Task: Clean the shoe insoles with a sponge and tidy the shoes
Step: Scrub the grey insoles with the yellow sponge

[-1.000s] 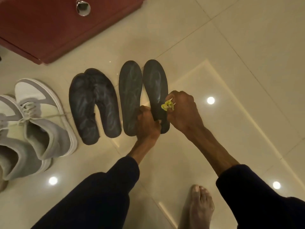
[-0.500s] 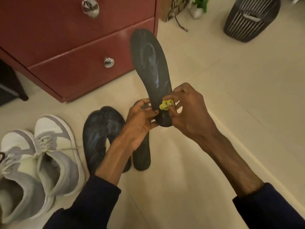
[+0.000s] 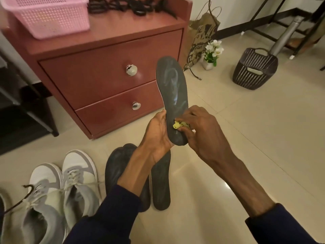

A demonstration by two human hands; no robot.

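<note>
Fingertips (image 3: 185, 118) of our right hand (image 3: 202, 132) curl tight round one scrap of yellow sponge (image 3: 178, 125) and press it to the heel end of one dark insole (image 3: 173, 88). Our left hand (image 3: 156, 132) grips that heel from the left, thumb along the edge, its other fingers hidden behind. We hold the insole upright, toe up, in the air before the drawers.

Beneath our left arm (image 3: 133, 173) a second insole (image 3: 161, 182) lies flat on the tiled floor (image 3: 246, 138). It is just beside an overlapping heap of insoles (image 3: 117, 166) whose number the arm hides. Two white-and-grey sneakers (image 3: 79, 182) sit side by side at lower left.

Behind stands one red cabinet (image 3: 114, 30) with two drawers (image 3: 98, 80), two silver knobs (image 3: 131, 70) and one pink basket (image 3: 47, 16) on top. One paper bag (image 3: 202, 37), one small flowering plant (image 3: 212, 51) and one dark basket (image 3: 253, 69) stand farther back.
</note>
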